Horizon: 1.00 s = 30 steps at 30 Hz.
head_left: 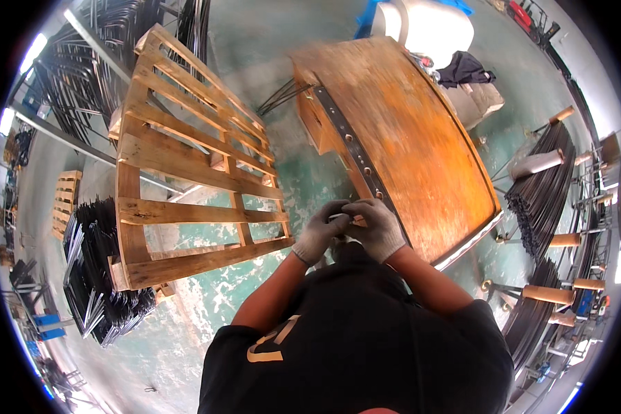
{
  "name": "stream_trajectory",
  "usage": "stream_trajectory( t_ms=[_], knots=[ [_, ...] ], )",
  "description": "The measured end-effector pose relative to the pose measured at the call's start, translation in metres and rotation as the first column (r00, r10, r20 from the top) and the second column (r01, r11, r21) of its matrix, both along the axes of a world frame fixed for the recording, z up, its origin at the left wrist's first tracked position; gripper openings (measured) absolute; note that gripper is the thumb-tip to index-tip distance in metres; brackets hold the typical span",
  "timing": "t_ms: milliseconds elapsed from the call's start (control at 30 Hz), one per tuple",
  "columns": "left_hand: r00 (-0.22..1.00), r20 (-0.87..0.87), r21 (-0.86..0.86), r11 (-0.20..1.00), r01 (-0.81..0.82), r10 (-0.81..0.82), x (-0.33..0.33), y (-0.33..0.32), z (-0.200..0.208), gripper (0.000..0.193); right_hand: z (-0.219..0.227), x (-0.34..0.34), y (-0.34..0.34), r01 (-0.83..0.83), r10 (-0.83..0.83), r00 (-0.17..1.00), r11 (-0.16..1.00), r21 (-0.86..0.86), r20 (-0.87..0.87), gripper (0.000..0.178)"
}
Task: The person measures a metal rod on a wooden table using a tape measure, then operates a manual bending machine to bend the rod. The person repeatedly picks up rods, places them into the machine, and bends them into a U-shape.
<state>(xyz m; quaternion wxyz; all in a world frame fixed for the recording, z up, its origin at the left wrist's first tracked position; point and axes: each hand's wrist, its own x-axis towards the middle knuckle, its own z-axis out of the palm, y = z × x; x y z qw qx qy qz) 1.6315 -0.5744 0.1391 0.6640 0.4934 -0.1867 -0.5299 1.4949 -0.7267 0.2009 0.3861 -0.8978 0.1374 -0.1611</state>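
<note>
Both hands wear pale knitted gloves with dark-coated fingers and meet close in front of my chest. My left hand (320, 233) is closed, its fingertips touching those of the other hand. My right hand (378, 232) is closed too, fingers curled inward. Something small and pale may sit between them, but the fingers hide what it is. Just beyond the hands stands a wooden workbench (407, 138) with a worn orange-brown top. A dark metal strip with several holes (348, 134) runs along its left edge, its near end close to my right hand.
A wooden pallet (179, 162) stands tilted on my left, beside bundles of black metal rods (100, 255). Thin rods (283, 96) stick out from the bench's far left. Dark cloth (466, 69) lies beyond the bench. Racked black tubes (545, 186) stand on the right.
</note>
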Motion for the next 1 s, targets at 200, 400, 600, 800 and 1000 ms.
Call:
stream_trajectory(
  t_ms=[200,400,600,800,1000],
  knots=[
    [0.954,0.243,0.093,0.975,-0.203,0.176,0.027,0.027,0.014,0.050,0.007,0.057,0.015,0.174,-0.030,0.963,0.829,0.531,-0.268,0.039],
    [0.932,0.303,0.199,0.943,-0.266,0.199,0.066,0.027,0.011,0.046,0.007,0.120,-0.004,0.144,0.062,0.914,0.875,0.463,-0.401,0.039],
    [0.896,0.440,0.342,0.911,-0.232,0.063,0.147,-0.018,0.014,0.048,-0.033,0.204,-0.074,0.070,0.160,0.930,0.808,0.585,-0.331,0.038],
    [0.909,0.411,0.565,0.801,-0.196,-0.067,0.263,-0.023,-0.051,0.038,-0.040,0.297,-0.283,0.174,-0.133,0.984,0.653,0.737,-0.114,0.033],
    [0.795,0.530,0.730,0.636,-0.251,-0.294,0.376,0.007,-0.065,0.030,-0.009,0.281,-0.609,0.459,-0.635,0.769,0.622,0.634,0.066,0.018]
  ],
)
